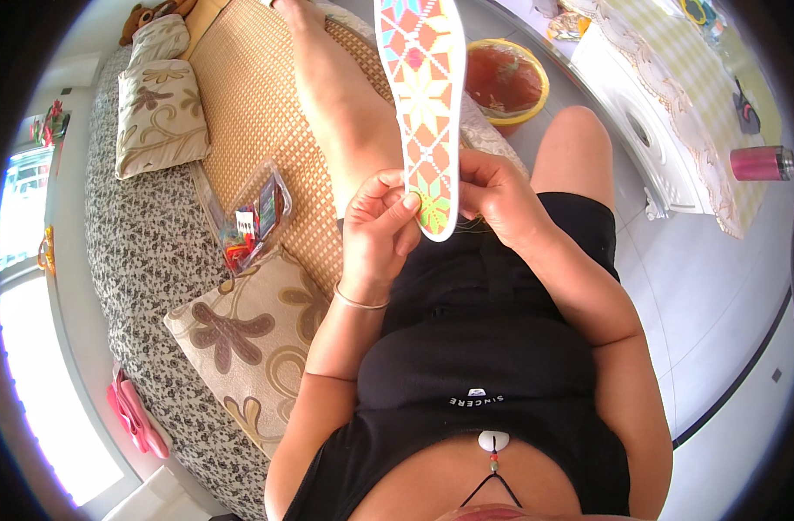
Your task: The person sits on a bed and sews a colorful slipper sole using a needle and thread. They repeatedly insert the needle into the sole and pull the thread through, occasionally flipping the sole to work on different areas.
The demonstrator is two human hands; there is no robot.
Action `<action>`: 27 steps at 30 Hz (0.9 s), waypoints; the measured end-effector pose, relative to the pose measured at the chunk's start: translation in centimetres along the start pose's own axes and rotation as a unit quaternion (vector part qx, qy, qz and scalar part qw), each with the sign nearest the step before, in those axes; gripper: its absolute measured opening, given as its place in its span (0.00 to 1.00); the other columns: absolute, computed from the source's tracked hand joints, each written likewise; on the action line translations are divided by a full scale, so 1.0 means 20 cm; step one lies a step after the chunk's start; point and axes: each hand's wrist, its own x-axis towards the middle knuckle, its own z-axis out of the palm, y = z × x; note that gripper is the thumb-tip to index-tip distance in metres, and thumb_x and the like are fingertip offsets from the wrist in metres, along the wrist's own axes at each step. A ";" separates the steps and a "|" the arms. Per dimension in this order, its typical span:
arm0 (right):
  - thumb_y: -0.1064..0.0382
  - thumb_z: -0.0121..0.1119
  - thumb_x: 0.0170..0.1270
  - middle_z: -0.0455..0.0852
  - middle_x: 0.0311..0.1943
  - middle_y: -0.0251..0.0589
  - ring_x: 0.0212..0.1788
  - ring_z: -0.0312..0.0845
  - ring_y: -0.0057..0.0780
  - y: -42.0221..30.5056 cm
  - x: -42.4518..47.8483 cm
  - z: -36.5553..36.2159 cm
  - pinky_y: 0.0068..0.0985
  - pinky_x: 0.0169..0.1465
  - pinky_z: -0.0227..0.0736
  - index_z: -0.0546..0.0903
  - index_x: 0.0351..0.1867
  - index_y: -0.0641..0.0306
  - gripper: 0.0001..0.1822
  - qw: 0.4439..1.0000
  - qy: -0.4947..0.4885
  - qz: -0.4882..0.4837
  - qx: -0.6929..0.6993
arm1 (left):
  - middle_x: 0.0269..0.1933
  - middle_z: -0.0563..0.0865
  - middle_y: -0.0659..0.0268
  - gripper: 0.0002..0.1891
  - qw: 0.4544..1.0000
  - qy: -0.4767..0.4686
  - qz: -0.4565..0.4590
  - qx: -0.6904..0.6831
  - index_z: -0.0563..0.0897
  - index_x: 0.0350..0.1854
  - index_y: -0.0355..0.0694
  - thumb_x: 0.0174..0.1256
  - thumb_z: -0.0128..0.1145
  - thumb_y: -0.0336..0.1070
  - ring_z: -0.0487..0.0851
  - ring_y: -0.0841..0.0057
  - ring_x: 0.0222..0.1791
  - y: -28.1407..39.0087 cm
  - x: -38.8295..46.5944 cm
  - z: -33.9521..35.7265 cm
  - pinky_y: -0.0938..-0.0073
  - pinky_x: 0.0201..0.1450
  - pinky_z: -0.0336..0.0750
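Note:
A patterned insole [427,124] with a white rim stands lengthwise above my lap, its narrow heel end nearest me. Star shapes and lattice lines in yellow, green, pink and blue cover its orange-red face. My left hand [385,218] grips the left edge near the heel, thumb on the face beside a green star. At the right edge, my right hand [495,195] has its fingers closed by the insole, partly behind it; whether it pinches the insole or a needle is hidden. A thin yellowish thread shows below the right fingers.
A clear plastic bag [257,218] with colourful contents lies on the woven mat [240,98] at the left, near a floral cushion [240,345]. A yellow-rimmed bin [545,81] stands on the floor beyond my knees. At the right, a pink flask [758,163] is on a cloth-covered table [716,140].

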 end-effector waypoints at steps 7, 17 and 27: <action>0.70 0.56 0.65 0.80 0.25 0.26 0.21 0.64 0.09 0.03 -0.02 -0.07 0.11 0.24 0.56 0.84 0.41 0.64 0.07 0.998 -0.021 0.023 0.061 | 0.27 0.83 0.64 0.06 0.996 0.038 -0.001 0.075 0.77 0.43 0.31 0.65 0.55 0.21 0.64 0.90 0.10 0.02 -0.02 0.07 0.89 0.11 0.54; 0.71 0.56 0.64 0.83 0.29 0.29 0.24 0.70 0.11 0.06 -0.01 -0.10 0.13 0.27 0.62 0.83 0.42 0.65 0.07 0.996 -0.026 0.024 0.081 | 0.29 0.84 0.63 0.07 0.994 0.026 -0.002 0.109 0.76 0.43 0.31 0.64 0.56 0.21 0.66 0.91 0.12 0.05 -0.05 0.10 0.91 0.11 0.56; 0.71 0.57 0.64 0.86 0.42 0.35 0.46 0.81 0.21 0.08 -0.01 -0.08 0.22 0.50 0.76 0.81 0.48 0.67 0.12 0.991 -0.018 -0.004 0.130 | 0.29 0.84 0.62 0.07 0.996 0.023 -0.005 0.087 0.76 0.44 0.32 0.65 0.56 0.21 0.68 0.89 0.13 0.01 -0.04 0.09 0.90 0.13 0.58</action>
